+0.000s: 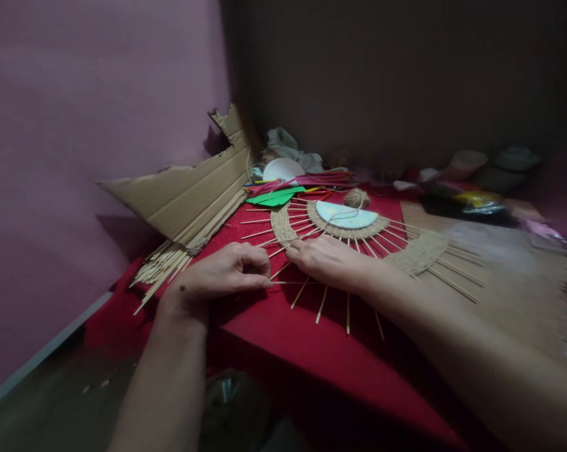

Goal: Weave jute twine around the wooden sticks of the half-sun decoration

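Note:
A half-round piece with a pale blue centre (346, 215) and thin sticks fanning outward lies on the red cloth. Twine is woven in an inner band (375, 229) and in outer sections at the left (280, 225) and right (422, 252). My left hand (229, 270) is closed at the left sticks, its thumb and fingers pinching a thin strand that runs right beneath my other hand. My right hand (318, 256) bends over the sticks by the end of the left woven section, fingertips pressed together; what they hold is hidden.
Cut cardboard (193, 194) leans by the pink wall above a bundle of loose sticks (158, 270). Behind the piece are a green shape (276, 197), a twine ball (356, 199) and coloured strands. Brown board (513, 295) and plastic packets (481, 202) lie right.

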Available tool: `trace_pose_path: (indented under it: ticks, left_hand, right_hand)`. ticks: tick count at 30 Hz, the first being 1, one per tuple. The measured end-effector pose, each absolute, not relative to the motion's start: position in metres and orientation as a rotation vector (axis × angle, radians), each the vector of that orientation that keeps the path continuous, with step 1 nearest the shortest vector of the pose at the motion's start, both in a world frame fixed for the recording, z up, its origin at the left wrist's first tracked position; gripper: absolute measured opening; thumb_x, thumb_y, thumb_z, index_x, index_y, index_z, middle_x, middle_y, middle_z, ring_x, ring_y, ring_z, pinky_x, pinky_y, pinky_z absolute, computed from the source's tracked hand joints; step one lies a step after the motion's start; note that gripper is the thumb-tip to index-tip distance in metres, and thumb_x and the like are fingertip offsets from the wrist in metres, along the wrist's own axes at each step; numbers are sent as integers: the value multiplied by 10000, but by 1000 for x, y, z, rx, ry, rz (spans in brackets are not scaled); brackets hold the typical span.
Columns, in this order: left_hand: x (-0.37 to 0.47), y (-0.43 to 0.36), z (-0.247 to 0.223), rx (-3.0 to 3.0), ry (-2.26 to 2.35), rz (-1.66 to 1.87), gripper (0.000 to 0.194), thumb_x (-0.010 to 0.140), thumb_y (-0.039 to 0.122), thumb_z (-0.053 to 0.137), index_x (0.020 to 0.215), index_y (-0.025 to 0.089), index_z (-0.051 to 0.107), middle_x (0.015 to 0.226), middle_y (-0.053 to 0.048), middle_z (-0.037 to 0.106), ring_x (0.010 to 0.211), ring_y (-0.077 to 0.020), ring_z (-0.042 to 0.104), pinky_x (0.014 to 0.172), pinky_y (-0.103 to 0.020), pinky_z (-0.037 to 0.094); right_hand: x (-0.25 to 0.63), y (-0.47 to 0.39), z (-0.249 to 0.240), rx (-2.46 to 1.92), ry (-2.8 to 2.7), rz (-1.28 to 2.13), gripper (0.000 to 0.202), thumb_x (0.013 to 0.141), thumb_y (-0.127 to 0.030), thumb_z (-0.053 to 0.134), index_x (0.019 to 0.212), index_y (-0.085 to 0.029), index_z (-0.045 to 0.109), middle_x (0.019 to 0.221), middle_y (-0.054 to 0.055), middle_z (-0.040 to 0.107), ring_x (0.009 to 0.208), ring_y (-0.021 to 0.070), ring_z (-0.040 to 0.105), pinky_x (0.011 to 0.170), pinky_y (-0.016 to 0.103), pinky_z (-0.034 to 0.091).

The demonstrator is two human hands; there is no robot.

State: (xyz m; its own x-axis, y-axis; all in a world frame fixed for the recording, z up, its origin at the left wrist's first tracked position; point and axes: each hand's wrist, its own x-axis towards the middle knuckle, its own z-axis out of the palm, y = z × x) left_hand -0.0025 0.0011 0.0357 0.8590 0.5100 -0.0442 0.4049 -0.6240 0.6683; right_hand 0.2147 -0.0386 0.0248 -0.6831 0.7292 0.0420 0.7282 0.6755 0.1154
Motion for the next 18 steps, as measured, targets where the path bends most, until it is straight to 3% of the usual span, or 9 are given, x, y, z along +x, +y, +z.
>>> trace_pose_path:
  ticks: [10, 18]
  left_hand:
    - [-16, 3, 39, 2214, 722, 200, 194, 809, 277, 644, 682, 131, 639, 712, 3, 571, 657, -87, 509, 595, -190, 408]
    - [-18, 1, 39, 2273, 783, 258, 186, 826, 292, 604, 726, 142, 648, 715, 5, 608, 686, -99, 532, 644, -196, 416]
  right_hand:
    - [213, -39, 34, 1343, 2846, 136, 211, 950, -112, 396, 1028, -137, 591, 1037, 115, 663, 793, 170, 605, 597, 285, 364]
    - [216, -38, 34, 1359, 2855, 129, 204, 963, -130, 370, 1002, -147, 569, 931, 86, 662, 696, 156, 569, 560, 294, 319]
